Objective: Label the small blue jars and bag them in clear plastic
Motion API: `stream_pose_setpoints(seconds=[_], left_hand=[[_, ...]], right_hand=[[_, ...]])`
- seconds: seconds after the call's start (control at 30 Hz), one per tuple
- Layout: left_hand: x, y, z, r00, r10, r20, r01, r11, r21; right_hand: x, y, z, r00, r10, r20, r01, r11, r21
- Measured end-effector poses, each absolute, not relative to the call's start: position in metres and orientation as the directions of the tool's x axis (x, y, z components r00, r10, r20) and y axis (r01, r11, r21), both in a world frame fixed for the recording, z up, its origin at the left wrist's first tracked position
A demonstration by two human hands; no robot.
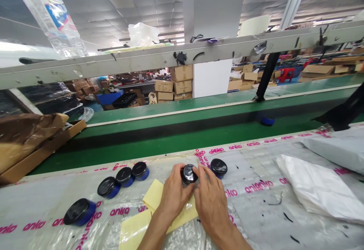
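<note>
My left hand [178, 193] and my right hand [210, 200] meet at the middle of the bench, both gripping a small round jar with a glossy black lid [189, 174]. Its lower part is hidden by my fingers. Just past my right fingers stands a similar black-lidded jar with a blue base [218, 167]. Several more such jars [125, 176] lie tilted on their sides in a row to my left, and a larger one [79, 212] lies nearest the front. Pale yellow sheets of paper [153, 196] lie beneath my wrists.
The bench is covered with clear plastic film printed with pink "anko" lettering [258, 184]. White bags [321, 189] lie to the right. A green conveyor belt [170, 143] runs behind it, carrying a blue-based jar [267, 121]. A brown cardboard tray [36, 155] sits at the left.
</note>
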State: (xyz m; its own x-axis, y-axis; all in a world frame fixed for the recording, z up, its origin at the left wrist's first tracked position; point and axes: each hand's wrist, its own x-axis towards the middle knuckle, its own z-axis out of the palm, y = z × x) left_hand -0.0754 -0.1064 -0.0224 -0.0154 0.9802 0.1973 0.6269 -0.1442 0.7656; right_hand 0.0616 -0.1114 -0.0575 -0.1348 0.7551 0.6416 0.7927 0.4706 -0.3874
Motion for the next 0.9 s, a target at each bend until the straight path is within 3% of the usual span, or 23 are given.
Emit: stream_pose_setpoints(seconds=[0.27,0.43,0.63,0.77,0.9], left_hand=[[-0.076,-0.107,-0.022,-0.008,0.981,0.195,0.616,-0.148,0.774],[-0.08,-0.102,-0.033,-0.054,0.973,0.225,0.63,-0.141,0.763],[-0.082,-0.1,-0.027,-0.087,0.966,0.243,0.589,-0.147,0.795],[-0.088,-0.101,-0.013,-0.227,0.905,0.359,0.497,-0.209,0.842],[-0.101,-0.103,0.004,-0.411,0.827,0.384,0.378,-0.229,0.897]], right_hand=[[0.06,-0.112,-0.056,-0.162,0.748,0.644,0.783,0.494,-0.377],[0.07,-0.114,-0.036,-0.015,0.671,0.741,0.672,0.556,-0.489],[0.094,-0.132,-0.034,0.003,0.777,0.629,0.55,0.525,-0.65],[0.107,-0.144,-0.059,-0.01,0.772,0.635,0.536,0.541,-0.648],[0.111,-0.146,-0.069,-0.024,0.753,0.657,0.5,0.578,-0.645]])
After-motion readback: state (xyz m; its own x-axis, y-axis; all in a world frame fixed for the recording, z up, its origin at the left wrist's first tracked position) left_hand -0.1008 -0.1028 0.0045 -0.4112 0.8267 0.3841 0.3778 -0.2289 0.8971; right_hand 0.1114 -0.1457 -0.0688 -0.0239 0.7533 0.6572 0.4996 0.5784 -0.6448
